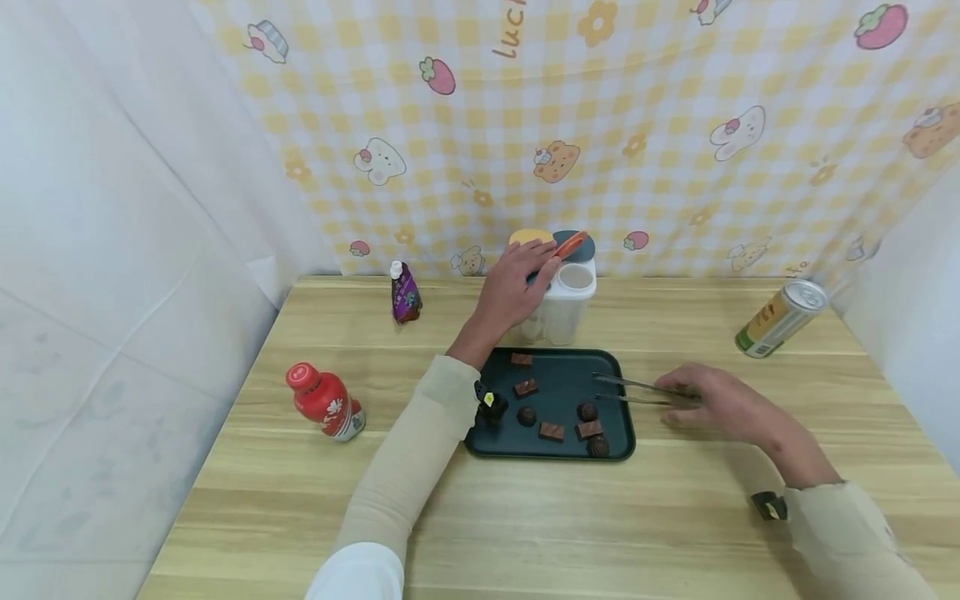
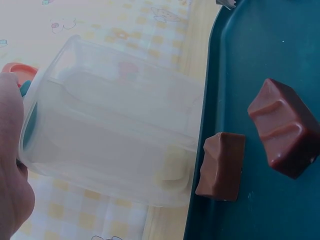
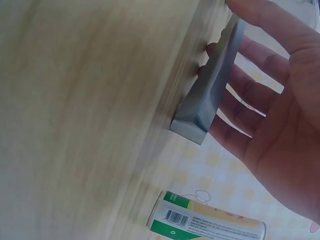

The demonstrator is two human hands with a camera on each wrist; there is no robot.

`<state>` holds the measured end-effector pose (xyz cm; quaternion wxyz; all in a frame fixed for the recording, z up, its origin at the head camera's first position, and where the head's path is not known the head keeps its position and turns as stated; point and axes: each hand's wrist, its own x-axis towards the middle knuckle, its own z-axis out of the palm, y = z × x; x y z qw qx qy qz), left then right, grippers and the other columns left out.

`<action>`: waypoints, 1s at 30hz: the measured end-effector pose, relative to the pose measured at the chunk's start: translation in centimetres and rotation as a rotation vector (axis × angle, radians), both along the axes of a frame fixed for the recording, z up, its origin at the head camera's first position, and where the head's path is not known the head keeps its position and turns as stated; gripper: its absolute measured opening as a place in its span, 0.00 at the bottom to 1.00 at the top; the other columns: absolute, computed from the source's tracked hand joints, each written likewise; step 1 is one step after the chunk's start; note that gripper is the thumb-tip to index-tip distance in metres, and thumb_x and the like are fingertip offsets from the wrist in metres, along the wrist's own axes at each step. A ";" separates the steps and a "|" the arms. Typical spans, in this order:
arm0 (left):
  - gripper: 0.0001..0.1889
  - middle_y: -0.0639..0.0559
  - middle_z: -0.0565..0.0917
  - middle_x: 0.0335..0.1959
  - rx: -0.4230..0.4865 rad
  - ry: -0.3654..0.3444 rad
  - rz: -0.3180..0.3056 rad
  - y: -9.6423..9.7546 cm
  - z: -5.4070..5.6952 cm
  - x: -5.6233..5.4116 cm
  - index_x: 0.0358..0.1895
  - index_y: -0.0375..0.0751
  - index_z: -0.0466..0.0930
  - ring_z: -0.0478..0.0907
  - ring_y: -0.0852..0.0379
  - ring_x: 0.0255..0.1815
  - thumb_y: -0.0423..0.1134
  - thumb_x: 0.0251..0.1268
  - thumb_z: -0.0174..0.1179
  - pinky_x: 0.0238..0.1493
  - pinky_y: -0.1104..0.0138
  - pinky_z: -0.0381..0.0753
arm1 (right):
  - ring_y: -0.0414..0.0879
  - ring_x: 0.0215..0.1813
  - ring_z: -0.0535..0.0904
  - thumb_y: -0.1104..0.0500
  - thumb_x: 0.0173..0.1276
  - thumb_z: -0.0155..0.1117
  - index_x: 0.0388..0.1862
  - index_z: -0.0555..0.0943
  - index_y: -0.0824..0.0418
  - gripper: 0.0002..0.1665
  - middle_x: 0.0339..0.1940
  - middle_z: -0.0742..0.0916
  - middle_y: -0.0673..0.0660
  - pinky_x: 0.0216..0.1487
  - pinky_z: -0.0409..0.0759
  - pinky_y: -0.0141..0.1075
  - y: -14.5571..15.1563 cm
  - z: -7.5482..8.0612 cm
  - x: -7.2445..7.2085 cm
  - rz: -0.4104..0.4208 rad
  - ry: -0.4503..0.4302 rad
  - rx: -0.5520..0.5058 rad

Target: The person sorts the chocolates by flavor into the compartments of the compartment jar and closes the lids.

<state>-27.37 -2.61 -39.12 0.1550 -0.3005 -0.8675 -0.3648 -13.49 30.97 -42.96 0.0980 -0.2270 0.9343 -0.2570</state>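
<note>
My left hand (image 1: 517,283) reaches over the top of a clear storage container (image 1: 561,321), pinching its raised orange lid (image 1: 573,244) between thumb and forefinger. The round opening below that lid is uncovered; yellow (image 1: 529,237) and dark blue lids (image 1: 577,247) lie flat behind. In the left wrist view, a pale piece (image 2: 174,165) shows through the container wall. With my right hand (image 1: 716,400) I hold metal tongs (image 3: 207,95), their arms apart over the right side of a dark tray (image 1: 570,367). Rectangular chocolates (image 1: 552,432) and round ones (image 1: 527,416) lie on the tray.
A red bottle (image 1: 327,404) stands left of the tray, with a purple pouch (image 1: 406,293) farther back. At the right stands a can (image 1: 780,319). A checkered cloth (image 1: 480,125) hangs behind the wooden table (image 1: 555,533).
</note>
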 end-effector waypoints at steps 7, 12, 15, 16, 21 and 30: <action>0.23 0.52 0.77 0.70 0.006 -0.003 0.000 0.0 -0.1 0.0 0.68 0.43 0.80 0.65 0.57 0.76 0.51 0.84 0.49 0.79 0.69 0.43 | 0.50 0.48 0.83 0.58 0.64 0.78 0.53 0.87 0.62 0.19 0.47 0.87 0.52 0.49 0.83 0.52 -0.3 -0.3 0.0 0.025 0.083 0.049; 0.23 0.52 0.77 0.70 0.002 0.008 0.000 0.0 -0.2 -0.1 0.69 0.43 0.79 0.66 0.56 0.76 0.51 0.84 0.49 0.79 0.68 0.44 | 0.51 0.49 0.84 0.61 0.65 0.77 0.52 0.87 0.62 0.18 0.47 0.88 0.54 0.49 0.83 0.52 -0.5 -0.3 0.0 0.037 0.122 0.072; 0.23 0.52 0.77 0.70 0.000 0.014 0.004 0.0 -0.2 -0.1 0.69 0.44 0.79 0.66 0.56 0.75 0.51 0.84 0.49 0.79 0.68 0.44 | 0.51 0.48 0.85 0.61 0.65 0.77 0.52 0.87 0.63 0.17 0.46 0.88 0.54 0.48 0.83 0.52 -0.6 -0.4 0.1 0.034 0.128 0.080; 0.23 0.52 0.77 0.70 -0.001 0.014 0.004 0.0 -0.3 -0.1 0.69 0.44 0.79 0.66 0.56 0.75 0.51 0.84 0.49 0.79 0.68 0.44 | 0.51 0.48 0.85 0.62 0.65 0.77 0.52 0.87 0.64 0.17 0.46 0.89 0.55 0.49 0.84 0.53 -0.5 -0.4 0.1 0.033 0.128 0.082; 0.23 0.53 0.77 0.70 0.000 -0.001 0.008 0.0 -0.2 0.0 0.70 0.44 0.79 0.65 0.57 0.76 0.52 0.84 0.49 0.79 0.69 0.44 | 0.50 0.47 0.85 0.61 0.66 0.76 0.50 0.88 0.63 0.15 0.45 0.89 0.53 0.48 0.84 0.52 -0.6 -0.1 0.3 0.018 0.122 0.083; 0.23 0.53 0.77 0.70 0.006 -0.005 0.014 0.0 -0.1 0.1 0.69 0.44 0.79 0.66 0.57 0.76 0.51 0.83 0.50 0.79 0.69 0.44 | 0.38 0.41 0.84 0.58 0.70 0.73 0.51 0.87 0.62 0.14 0.37 0.87 0.40 0.42 0.85 0.45 -1.0 1.5 1.0 0.029 0.158 0.062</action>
